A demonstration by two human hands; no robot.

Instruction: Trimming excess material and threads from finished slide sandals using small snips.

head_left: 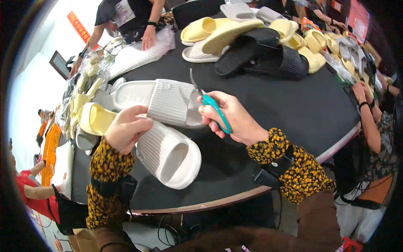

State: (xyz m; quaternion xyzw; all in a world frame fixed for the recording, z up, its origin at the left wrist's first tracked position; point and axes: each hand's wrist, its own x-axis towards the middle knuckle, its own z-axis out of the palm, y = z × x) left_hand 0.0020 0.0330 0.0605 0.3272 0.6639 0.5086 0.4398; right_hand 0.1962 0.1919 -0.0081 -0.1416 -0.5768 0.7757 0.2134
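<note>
Nearest the camera, two forearms in yellow-and-black flowered sleeves come up from the lower edge, each with a dark strap at the wrist. Just beyond them a white slide sandal point(168, 155) lies on the black round table point(294, 113), its open toe end toward the person; the strap is broad and ribbed with fine parallel grooves, the sole thick and smooth, the whole of a matte off-white. The left hand point(125, 128) is curled closed on the far end of this sandal's strap, fingers folded over its edge. A second white sandal point(161, 101) of the same ribbed make lies touching it, farther up the table, turned sideways.

The right hand point(231, 117) is closed around the teal handles of small scissors point(205, 101), whose thin metal blades point up and away, their tips just over the second sandal's strap.

Farther back lies a heap of pale yellow sandals point(218, 31) and black sandals point(264, 52), and other people's hands work at the table's rim.
</note>
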